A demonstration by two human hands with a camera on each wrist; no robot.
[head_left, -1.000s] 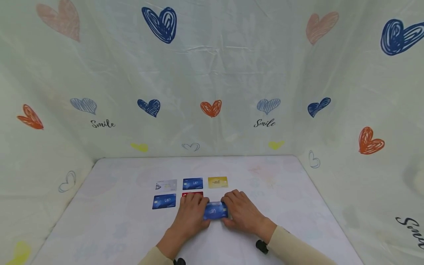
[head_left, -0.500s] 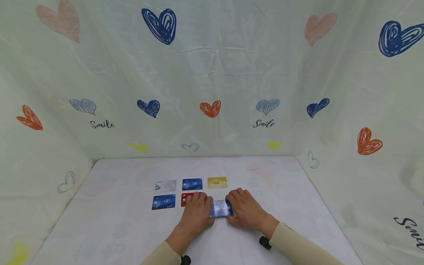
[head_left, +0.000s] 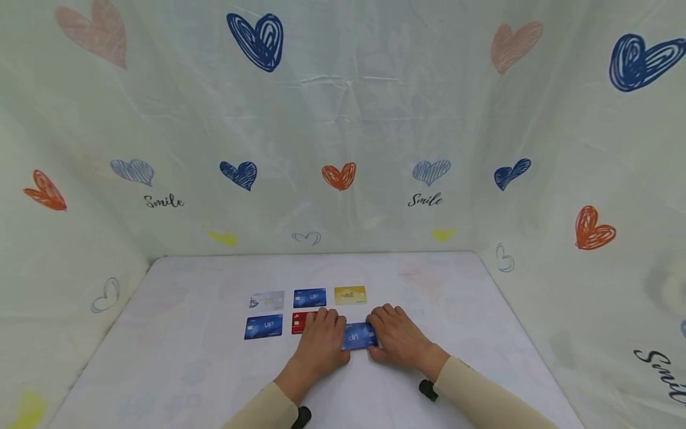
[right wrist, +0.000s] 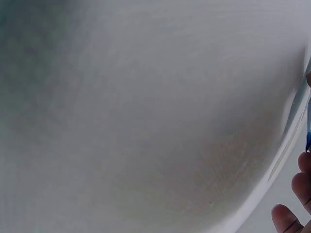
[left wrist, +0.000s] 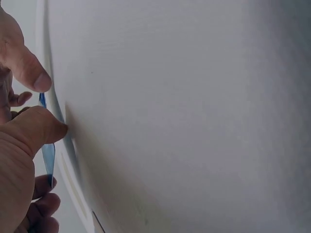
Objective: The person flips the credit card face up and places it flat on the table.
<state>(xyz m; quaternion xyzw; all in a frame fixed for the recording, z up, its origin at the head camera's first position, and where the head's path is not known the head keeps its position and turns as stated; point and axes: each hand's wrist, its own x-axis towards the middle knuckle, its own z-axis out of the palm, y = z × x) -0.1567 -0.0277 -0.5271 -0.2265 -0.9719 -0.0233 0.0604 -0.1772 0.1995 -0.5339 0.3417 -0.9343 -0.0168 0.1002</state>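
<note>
Both hands pinch a blue VIP card point(head_left: 359, 336) between them, its lettering upside down in the head view. My left hand point(head_left: 323, 342) grips its left end; my right hand point(head_left: 401, 341) grips its right end. In the left wrist view the card point(left wrist: 48, 158) appears nearly edge-on between thumb and fingers. At the right wrist view's edge, only some fingertips point(right wrist: 302, 187) and a sliver of the card show. Just left of the left hand lies a red card point(head_left: 298, 323), partly covered by that hand.
On the white table point(head_left: 177, 357), beyond the hands, lie a silver card point(head_left: 267, 301), a blue VIP card point(head_left: 309, 297) and a yellow card point(head_left: 350, 295). Another blue VIP card point(head_left: 264, 326) lies left of the red one. A heart-printed curtain point(head_left: 343, 119) rises behind.
Both hands have shifted slightly right with the blue card, uncovering more of the red card. Glare on the held card half a second ago has gone, and its lettering shows again.
</note>
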